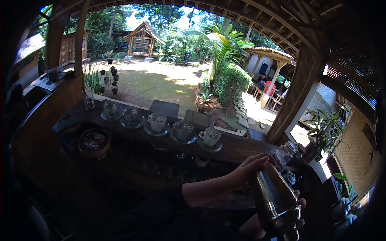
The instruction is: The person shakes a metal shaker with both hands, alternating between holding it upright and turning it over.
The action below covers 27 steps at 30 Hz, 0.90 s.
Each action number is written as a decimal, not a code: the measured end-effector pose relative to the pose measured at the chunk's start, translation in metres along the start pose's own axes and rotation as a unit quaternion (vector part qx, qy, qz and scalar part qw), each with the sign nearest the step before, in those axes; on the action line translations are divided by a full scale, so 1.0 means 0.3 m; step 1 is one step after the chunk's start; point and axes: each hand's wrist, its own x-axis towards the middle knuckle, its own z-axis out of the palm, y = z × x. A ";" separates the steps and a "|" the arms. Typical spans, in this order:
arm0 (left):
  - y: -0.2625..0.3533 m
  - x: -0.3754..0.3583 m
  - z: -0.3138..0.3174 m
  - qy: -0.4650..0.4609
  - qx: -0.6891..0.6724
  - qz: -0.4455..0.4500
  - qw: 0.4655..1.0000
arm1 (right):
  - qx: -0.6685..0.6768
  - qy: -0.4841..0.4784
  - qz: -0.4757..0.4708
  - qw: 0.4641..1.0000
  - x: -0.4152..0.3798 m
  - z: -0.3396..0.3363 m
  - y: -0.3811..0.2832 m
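Note:
Both my hands grip a shiny metal cocktail shaker [274, 193], which is tilted at the lower right of the head view. My left hand [251, 170] is closed over its upper end, with the forearm coming in from the left. Lower down, my right hand [299, 205] wraps around the shaker from behind, and its fingertips show along the right side. Just beyond the shaker stands a clear glass bottle [286, 152]. Several glass cups on saucers, such as this cup [210, 137], line the dark wooden counter [245, 149]. Pale bits show in the cups.
A round dark container with lettering [94, 142] sits at the counter's left, near a tall glass [89, 98]. A wooden post [295, 88] rises beyond the counter at right, beside a potted plant [323, 130]. People sit under a far shelter [271, 52].

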 end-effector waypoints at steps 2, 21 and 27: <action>-0.055 0.029 -0.089 0.050 -0.087 -0.079 0.992 | 0.008 -0.024 -0.062 0.998 -0.009 0.028 -0.059; 0.179 -0.320 -0.335 0.211 -0.318 -0.165 0.909 | 0.052 -0.134 0.201 0.969 -0.108 0.359 -0.309; 0.404 -0.480 -0.467 0.121 -0.290 -0.038 0.949 | 0.333 -0.293 -0.218 0.869 0.011 0.622 -0.400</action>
